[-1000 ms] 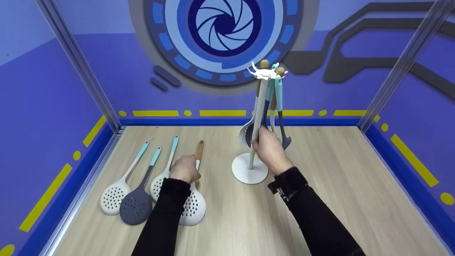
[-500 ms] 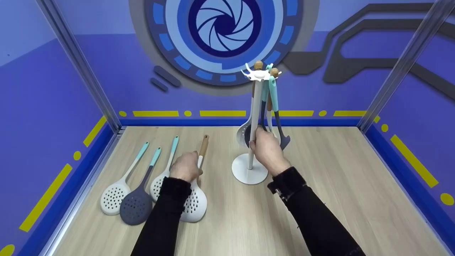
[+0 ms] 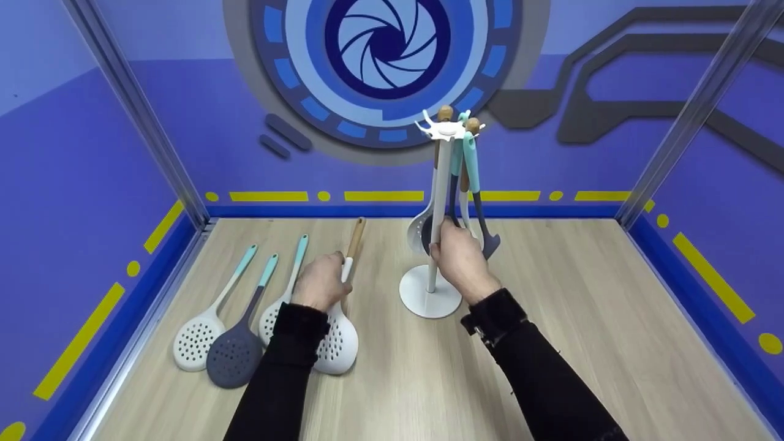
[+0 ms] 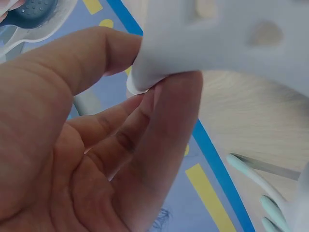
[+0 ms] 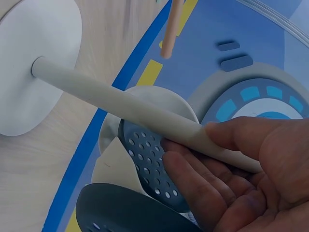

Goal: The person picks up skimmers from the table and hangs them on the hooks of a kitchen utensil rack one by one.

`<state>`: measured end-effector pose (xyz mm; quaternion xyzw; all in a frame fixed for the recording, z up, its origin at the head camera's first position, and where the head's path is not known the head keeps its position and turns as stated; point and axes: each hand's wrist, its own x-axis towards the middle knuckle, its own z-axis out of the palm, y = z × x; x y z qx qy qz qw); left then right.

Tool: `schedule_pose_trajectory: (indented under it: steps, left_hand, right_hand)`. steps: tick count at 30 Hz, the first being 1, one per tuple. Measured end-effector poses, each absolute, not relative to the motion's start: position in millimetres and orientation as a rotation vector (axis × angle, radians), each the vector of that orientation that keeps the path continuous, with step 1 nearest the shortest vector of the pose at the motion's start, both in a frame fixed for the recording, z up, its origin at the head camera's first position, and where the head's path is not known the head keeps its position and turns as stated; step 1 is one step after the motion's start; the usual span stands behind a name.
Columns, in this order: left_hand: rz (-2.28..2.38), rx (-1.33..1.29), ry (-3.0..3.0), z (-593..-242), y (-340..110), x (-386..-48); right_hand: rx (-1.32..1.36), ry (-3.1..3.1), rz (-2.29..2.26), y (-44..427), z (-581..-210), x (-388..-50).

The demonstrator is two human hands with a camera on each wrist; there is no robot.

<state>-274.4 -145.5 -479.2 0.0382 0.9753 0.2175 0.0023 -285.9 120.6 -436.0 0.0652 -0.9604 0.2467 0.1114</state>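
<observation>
My left hand (image 3: 321,280) pinches the neck of a white slotted turner (image 3: 338,346) with a wooden handle; in the left wrist view thumb and fingers (image 4: 169,121) close on its white neck (image 4: 161,53). My right hand (image 3: 460,254) grips the pole of a white rack (image 3: 442,184), whose round base (image 3: 430,306) stands on the table. In the right wrist view the hand (image 5: 241,169) has thumb and fingers round the pole (image 5: 120,104). Several utensils with wooden and mint handles (image 3: 470,159) hang from the rack's hooks, behind and right of the pole.
Left of my left hand lie a white skimmer (image 3: 197,343), a dark grey one (image 3: 234,358) and another white one (image 3: 271,318), all with mint handles. Blue patterned walls (image 3: 202,147) and metal corner posts enclose the wooden table (image 3: 392,392) at the back and sides.
The wooden-handled turner has moved away from me and slightly right in my left hand, its handle end rising in view. The rack top shifted slightly left at first, with my right hand still on the pole.
</observation>
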Motion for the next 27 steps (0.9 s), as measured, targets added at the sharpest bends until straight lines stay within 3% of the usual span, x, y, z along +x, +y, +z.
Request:
schedule_pose_trajectory:
  steps: [27]
  left_hand:
    - [0.774,0.206,3.148,-458.9,-138.1,-284.7]
  right_hand:
    - [0.217,-2.794,0.79,118.4,-438.3,-287.6]
